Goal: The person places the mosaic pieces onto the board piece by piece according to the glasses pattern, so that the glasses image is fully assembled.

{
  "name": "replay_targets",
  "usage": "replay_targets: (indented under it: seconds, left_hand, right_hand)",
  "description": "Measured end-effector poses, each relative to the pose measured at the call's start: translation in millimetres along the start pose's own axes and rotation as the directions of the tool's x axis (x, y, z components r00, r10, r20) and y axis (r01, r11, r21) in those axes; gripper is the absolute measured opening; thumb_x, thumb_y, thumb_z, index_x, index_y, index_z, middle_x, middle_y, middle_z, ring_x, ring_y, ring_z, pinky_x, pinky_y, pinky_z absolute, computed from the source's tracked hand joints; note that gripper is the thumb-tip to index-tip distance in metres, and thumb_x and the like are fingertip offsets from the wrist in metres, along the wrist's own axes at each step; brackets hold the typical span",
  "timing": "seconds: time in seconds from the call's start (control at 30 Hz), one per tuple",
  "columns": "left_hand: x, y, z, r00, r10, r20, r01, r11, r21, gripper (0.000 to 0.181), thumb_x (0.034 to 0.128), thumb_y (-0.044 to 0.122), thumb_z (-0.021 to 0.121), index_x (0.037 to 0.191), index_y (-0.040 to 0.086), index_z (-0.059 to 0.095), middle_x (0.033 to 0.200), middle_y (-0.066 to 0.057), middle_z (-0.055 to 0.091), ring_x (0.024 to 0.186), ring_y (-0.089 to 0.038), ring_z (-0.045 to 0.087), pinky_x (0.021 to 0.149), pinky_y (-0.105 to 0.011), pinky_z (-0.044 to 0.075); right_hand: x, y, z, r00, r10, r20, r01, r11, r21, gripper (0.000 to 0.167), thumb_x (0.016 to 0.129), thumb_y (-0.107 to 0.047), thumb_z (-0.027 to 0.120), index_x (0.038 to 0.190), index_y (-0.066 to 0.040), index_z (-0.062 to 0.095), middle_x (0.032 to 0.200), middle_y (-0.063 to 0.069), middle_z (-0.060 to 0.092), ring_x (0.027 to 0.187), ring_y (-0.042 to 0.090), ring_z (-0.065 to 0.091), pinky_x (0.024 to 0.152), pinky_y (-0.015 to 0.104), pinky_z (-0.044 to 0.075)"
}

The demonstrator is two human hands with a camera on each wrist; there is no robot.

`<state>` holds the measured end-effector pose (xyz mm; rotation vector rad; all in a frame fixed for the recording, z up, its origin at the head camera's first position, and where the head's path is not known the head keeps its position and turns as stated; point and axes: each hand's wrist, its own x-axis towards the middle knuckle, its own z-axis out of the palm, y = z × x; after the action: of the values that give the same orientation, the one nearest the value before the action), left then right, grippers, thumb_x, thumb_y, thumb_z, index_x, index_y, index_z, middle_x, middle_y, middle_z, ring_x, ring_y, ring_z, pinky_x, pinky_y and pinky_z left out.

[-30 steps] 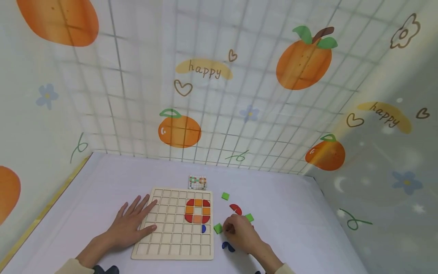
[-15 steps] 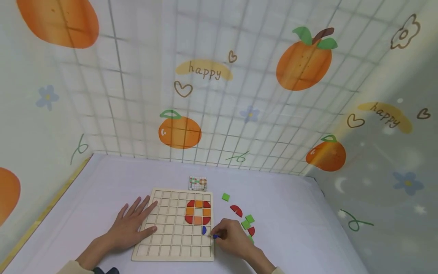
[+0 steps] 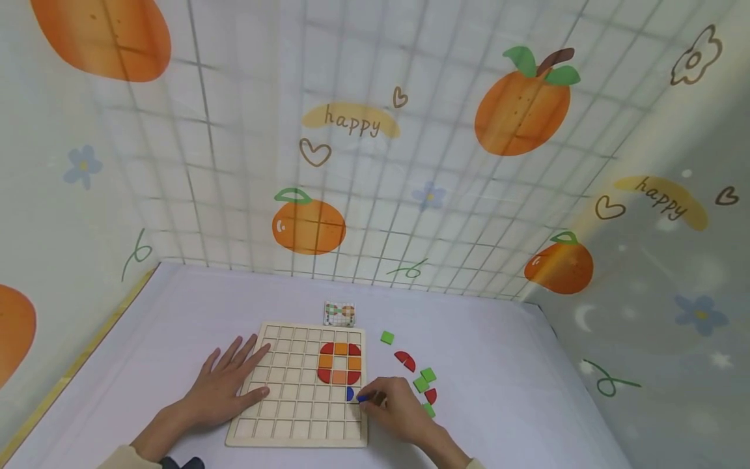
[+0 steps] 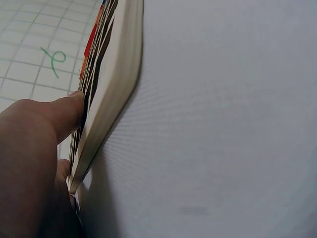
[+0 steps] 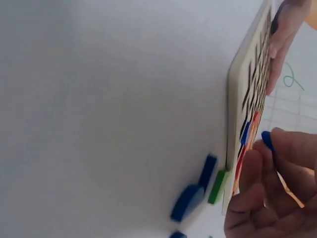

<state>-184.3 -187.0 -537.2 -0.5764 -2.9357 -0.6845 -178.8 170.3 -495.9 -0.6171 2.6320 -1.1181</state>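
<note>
- The left hand [image 3: 219,391] reaches in from the lower left, its fingers spread and straight, lying across the left edge of the wooden grid board [image 3: 295,428]; the thumb rests over the nearer cells, and nothing is gripped.
- The right hand [image 3: 398,407] comes from the lower right, at the board's right edge, with thumb and fingers bent inward and pinching a small blue piece [image 3: 362,398] between their tips.
- The two hands are well apart, with most of the board between them.
- The held blue piece is at the right edge of the board; the right wrist view shows it tilted and seemingly above the surface. Its full shape is hidden by the fingers.
- Just left of it, a curved blue tile [image 3: 349,394] lies in a cell directly below a ring of red corner tiles [image 3: 325,376] and orange square tiles [image 3: 341,349].
- Beyond the right hand lie green square tiles [image 3: 387,337] and red curved tiles [image 3: 405,361]; the right wrist view also shows loose blue blocks [image 5: 188,203] on the table, near the board.
</note>
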Motion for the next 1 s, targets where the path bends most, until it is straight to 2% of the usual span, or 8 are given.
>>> replay_targets:
  seconds: [0.1, 0.23, 0.4, 0.6, 0.7, 0.8, 0.93, 1.0]
  left_hand:
    - [-0.2, -0.3, 0.1, 1.000, 0.003, -0.002, -0.003, 1.000, -0.001, 0.078, 0.0919, 0.059, 0.057, 0.152, 0.014, 0.037, 0.159, -0.019, 0.022, 0.145, -0.042, 0.014, 0.110, -0.065, 0.007]
    - [-0.9, -1.4, 1.7, 1.000, -0.004, 0.005, 0.004, 1.000, -0.002, 0.078, 0.0920, 0.060, 0.056, 0.153, 0.015, 0.037, 0.160, -0.019, 0.021, 0.146, -0.042, 0.013, 0.111, -0.064, 0.006]
    - [-0.6, -1.8, 2.5, 1.000, -0.009, 0.010, 0.009, 1.000, 0.005, 0.079, 0.0921, 0.061, 0.055, 0.153, 0.015, 0.036, 0.160, -0.018, 0.021, 0.146, -0.042, 0.012, 0.111, -0.063, 0.005]
    - [-0.6, -1.4, 2.2, 1.000, -0.017, 0.017, 0.016, 1.000, 0.002, 0.079, 0.0920, 0.061, 0.056, 0.153, 0.015, 0.036, 0.160, -0.019, 0.020, 0.146, -0.042, 0.011, 0.111, -0.064, 0.004]
    - [-0.4, -1.3, 1.6, 1.000, -0.022, 0.016, 0.022, 1.000, -0.002, 0.079, 0.0919, 0.061, 0.056, 0.153, 0.014, 0.037, 0.160, -0.019, 0.021, 0.146, -0.042, 0.011, 0.111, -0.064, 0.004]
    - [-0.4, -1.3, 1.7, 0.999, -0.028, 0.019, 0.028, 1.000, -0.002, 0.079, 0.0919, 0.061, 0.055, 0.153, 0.015, 0.037, 0.160, -0.018, 0.020, 0.146, -0.042, 0.011, 0.111, -0.064, 0.004]
    - [0.2, -1.3, 2.1, 0.999, -0.030, 0.025, 0.031, 0.999, -0.010, 0.080, 0.0916, 0.062, 0.055, 0.153, 0.015, 0.036, 0.160, -0.018, 0.020, 0.146, -0.042, 0.010, 0.111, -0.064, 0.003]
    - [0.6, -1.5, 2.4, 0.999, -0.030, 0.026, 0.031, 0.999, -0.012, 0.080, 0.0914, 0.062, 0.055, 0.153, 0.015, 0.036, 0.160, -0.018, 0.020, 0.146, -0.042, 0.010, 0.111, -0.064, 0.003]
  right_hand:
    - [1.2, 0.0, 3.8, 1.000, 0.019, 0.022, -0.021, 0.996, 0.087, 0.013, 0.084, -0.011, 0.079, 0.097, -0.013, 0.077, 0.073, -0.011, 0.065, 0.063, 0.004, 0.056, 0.059, 0.019, 0.051]
    - [1.3, 0.9, 8.6, 0.999, 0.002, 0.036, -0.006, 0.993, 0.117, 0.013, 0.082, -0.013, 0.081, 0.094, -0.012, 0.077, 0.070, -0.012, 0.065, 0.060, 0.003, 0.059, 0.059, 0.019, 0.053]
    - [2.2, 3.6, 9.6, 0.995, -0.069, 0.076, 0.068, 0.998, 0.015, 0.016, 0.085, -0.016, 0.080, 0.100, -0.012, 0.078, 0.072, -0.017, 0.063, 0.062, 0.000, 0.055, 0.058, 0.019, 0.052]
    - [3.1, 4.0, 10.2, 0.985, -0.131, 0.111, 0.144, 0.983, -0.117, 0.017, 0.086, -0.016, 0.079, 0.103, -0.015, 0.079, 0.076, -0.021, 0.060, 0.063, -0.002, 0.051, 0.058, 0.016, 0.049]
    - [3.3, 1.9, 10.2, 0.976, -0.184, 0.120, 0.207, 0.951, -0.229, 0.017, 0.086, -0.020, 0.079, 0.103, -0.018, 0.079, 0.078, -0.022, 0.060, 0.064, -0.004, 0.049, 0.059, 0.013, 0.046]
    - [2.6, -0.8, 8.8, 0.960, -0.246, 0.131, 0.277, 0.897, -0.343, 0.017, 0.085, -0.026, 0.080, 0.101, -0.020, 0.078, 0.079, -0.022, 0.060, 0.065, -0.005, 0.048, 0.061, 0.012, 0.044]
    - [1.0, -1.6, 6.6, 0.948, -0.287, 0.140, 0.320, 0.853, -0.412, 0.016, 0.085, -0.028, 0.080, 0.099, -0.020, 0.077, 0.081, -0.020, 0.062, 0.066, -0.007, 0.049, 0.063, 0.010, 0.044]
    - [0.3, -0.5, 6.2, 0.946, -0.294, 0.138, 0.325, 0.841, -0.432, 0.016, 0.085, -0.029, 0.080, 0.099, -0.020, 0.077, 0.083, -0.020, 0.062, 0.067, -0.008, 0.049, 0.064, 0.009, 0.044]
